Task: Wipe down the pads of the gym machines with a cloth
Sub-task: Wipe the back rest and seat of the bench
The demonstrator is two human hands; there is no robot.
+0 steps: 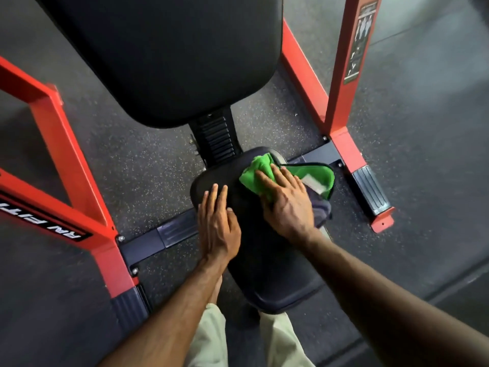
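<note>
Filling most of the frame is a dark floor (148, 165) with tiny pale specks, and on it stands a gym machine with a red frame (66, 160) that runs down the left side and up the right side. At the top middle is a big black back pad (169, 56), tilted away. Below it, in the middle of the frame, is the smaller black seat pad (267, 263), which reaches down toward the person's pale trousers (211, 337) at the bottom. A dark crossbar (164, 234) runs under the seat pad from lower left to upper right. On the right post, near the upper right of the frame, is a dark sticker (360, 38) with small drawings too blurry to read. The right hand (285, 200) lies flat with fingers spread out, pressing a bright green cloth (258, 176) onto the top right part of the seat pad. Part of the cloth hangs off the right edge of the pad, and it has a dark edge. The left hand (217, 221) lies flat on the left side of the seat pad, fingers straight and close together, holding nothing. The two hands are near each other but not touching.
</note>
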